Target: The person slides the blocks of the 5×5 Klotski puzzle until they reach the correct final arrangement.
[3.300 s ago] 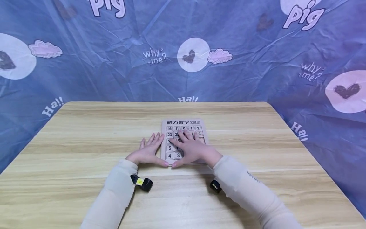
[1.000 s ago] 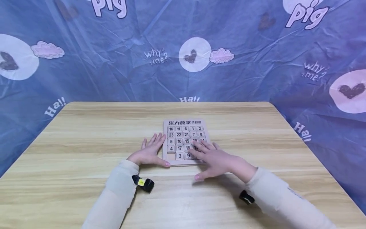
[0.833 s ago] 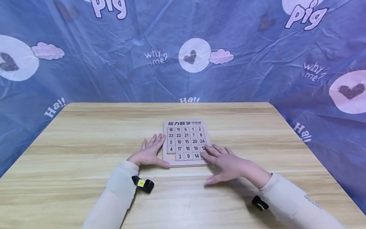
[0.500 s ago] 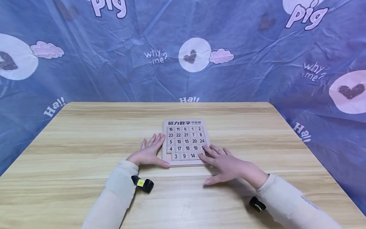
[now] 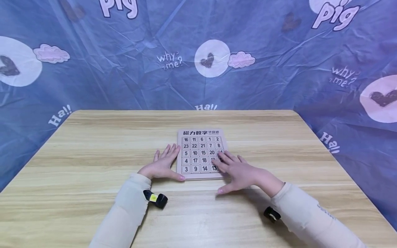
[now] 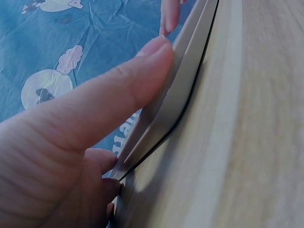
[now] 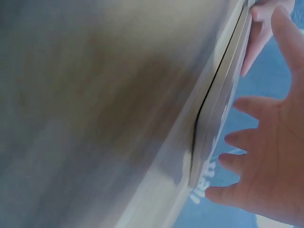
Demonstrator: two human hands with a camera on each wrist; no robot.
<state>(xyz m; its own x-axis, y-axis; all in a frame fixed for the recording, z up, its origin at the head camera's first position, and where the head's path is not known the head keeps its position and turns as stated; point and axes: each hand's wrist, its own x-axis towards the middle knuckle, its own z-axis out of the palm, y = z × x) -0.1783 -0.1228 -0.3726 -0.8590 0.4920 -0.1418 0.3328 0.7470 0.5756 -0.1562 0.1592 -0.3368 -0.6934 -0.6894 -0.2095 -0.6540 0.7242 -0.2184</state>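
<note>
A pale sliding number puzzle board (image 5: 203, 176) lies flat on the table, with Chinese lettering along its far rim. My left hand (image 5: 162, 166) rests at its left side, its straight fingers along the edge. In the left wrist view, the left thumb (image 6: 128, 85) touches the board's near corner. Over the lower right tiles spreads my right hand (image 5: 243, 173), palm down, hiding part of them. The near row shows the 3 tile (image 5: 186, 169) at the left end and the 13 tile (image 5: 213, 168) beside my fingers. Whether the right fingertips touch the tiles is unclear.
The wood-grain table (image 5: 108, 137) reaches to a blue printed cloth (image 5: 139, 82) hung behind and at the sides. A small black camera (image 5: 159, 200) is strapped at the left wrist, another black camera (image 5: 272, 214) at the right.
The near row of tiles has slid left, filling the gap at the lower left corner. Earlier, the left column's lower tiles moved up. My right hand has shifted slightly left and away; the left stays put.
</note>
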